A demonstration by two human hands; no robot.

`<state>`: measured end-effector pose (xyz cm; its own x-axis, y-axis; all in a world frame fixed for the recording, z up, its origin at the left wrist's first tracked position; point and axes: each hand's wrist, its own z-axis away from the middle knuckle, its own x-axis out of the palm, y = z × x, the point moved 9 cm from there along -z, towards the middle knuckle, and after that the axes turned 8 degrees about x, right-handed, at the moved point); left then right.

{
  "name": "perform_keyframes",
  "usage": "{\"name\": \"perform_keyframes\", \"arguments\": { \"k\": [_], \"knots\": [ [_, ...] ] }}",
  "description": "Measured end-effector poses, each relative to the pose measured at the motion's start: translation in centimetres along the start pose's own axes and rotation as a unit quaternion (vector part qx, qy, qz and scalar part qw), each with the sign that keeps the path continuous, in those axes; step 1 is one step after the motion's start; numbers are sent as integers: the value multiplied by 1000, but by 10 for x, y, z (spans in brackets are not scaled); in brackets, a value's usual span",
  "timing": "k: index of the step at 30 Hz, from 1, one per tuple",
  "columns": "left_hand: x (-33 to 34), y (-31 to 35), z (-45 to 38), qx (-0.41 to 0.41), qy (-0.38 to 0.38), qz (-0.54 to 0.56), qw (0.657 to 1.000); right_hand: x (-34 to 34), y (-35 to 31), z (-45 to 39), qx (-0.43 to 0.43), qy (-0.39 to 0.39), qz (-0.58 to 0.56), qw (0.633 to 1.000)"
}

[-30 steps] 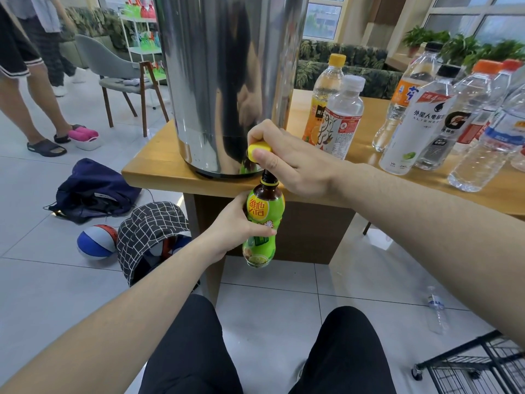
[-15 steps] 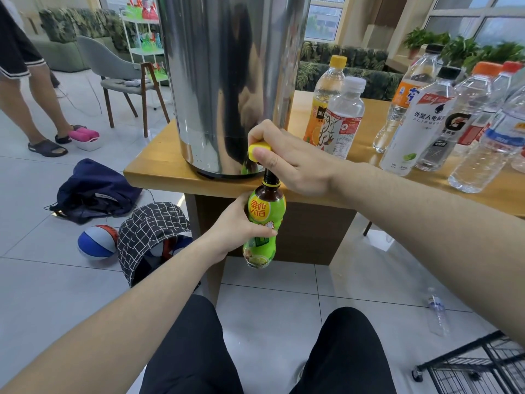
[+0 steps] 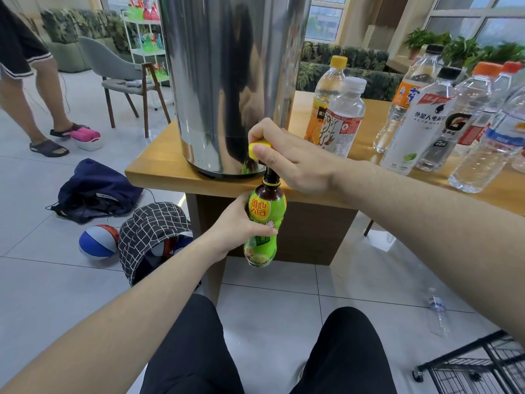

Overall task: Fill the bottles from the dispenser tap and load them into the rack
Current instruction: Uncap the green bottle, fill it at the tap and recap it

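Observation:
A tall steel dispenser (image 3: 227,81) stands at the corner of a wooden table (image 3: 159,172). My left hand (image 3: 235,223) grips a green-labelled bottle (image 3: 265,220) upright, its neck directly under the black tap spout (image 3: 271,174). My right hand (image 3: 292,160) rests over the tap with a yellow cap (image 3: 257,146) pinched under the thumb; the tap lever itself is hidden by the hand. Whether liquid is flowing cannot be seen. A black wire rack (image 3: 477,368) shows at the bottom right corner.
Several capped bottles (image 3: 345,115) stand along the table to the right. One clear bottle (image 3: 439,311) lies on the tiled floor. A dark bag (image 3: 96,191), a checked bag (image 3: 153,231) and a ball (image 3: 98,241) lie left of the table. A person's legs (image 3: 42,103) and a chair (image 3: 125,81) are at the back left.
Both hands and the bottle stay in place at the tap. The person at the back left has stepped slightly.

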<state>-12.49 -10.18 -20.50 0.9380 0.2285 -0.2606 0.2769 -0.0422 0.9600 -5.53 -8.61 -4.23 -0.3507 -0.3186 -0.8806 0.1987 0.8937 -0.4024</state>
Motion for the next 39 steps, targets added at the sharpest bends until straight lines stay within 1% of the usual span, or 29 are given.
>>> {"name": "perform_keyframes", "arguments": {
  "k": [7,15,17,19,21,23,24,26,27,31,34,37,38,39],
  "knots": [
    [0,2,1,-1,-3,-3,1000,0,0,0,4,-3,3,1000],
    [0,0,0,-6,-1,-4,1000,1,1,-4,5,12,10,1000],
    [-1,0,1,-7,-1,-6,1000,1,0,-7,14,18,-13,1000],
    [-1,0,1,-9,-2,-7,1000,-5,-1,-10,20,44,-77,996],
    [-1,0,1,-11,-2,-8,1000,-15,1,-14,45,77,-152,984],
    [-1,0,2,-11,-2,-9,1000,-19,11,-20,97,84,-246,961],
    [-1,0,3,-12,-2,-10,1000,-19,18,-23,127,84,-303,941],
    [-1,-1,4,-13,-1,-13,1000,-16,31,-27,180,83,-414,889],
    [-1,0,4,-13,1,-14,1000,-14,35,-28,197,84,-445,869],
    [-3,0,3,-10,6,-10,1000,-13,38,-28,210,93,-492,840],
    [-3,-3,4,-13,-1,-12,1000,-10,45,-22,221,99,-488,838],
    [0,-7,3,-17,-7,-17,1000,-7,65,-8,236,135,-503,820],
    [1,-8,3,-19,-10,-19,1000,-10,74,-1,243,161,-481,827],
    [2,-9,3,-20,-13,-22,999,-15,82,7,253,189,-440,841]
  ]
}}
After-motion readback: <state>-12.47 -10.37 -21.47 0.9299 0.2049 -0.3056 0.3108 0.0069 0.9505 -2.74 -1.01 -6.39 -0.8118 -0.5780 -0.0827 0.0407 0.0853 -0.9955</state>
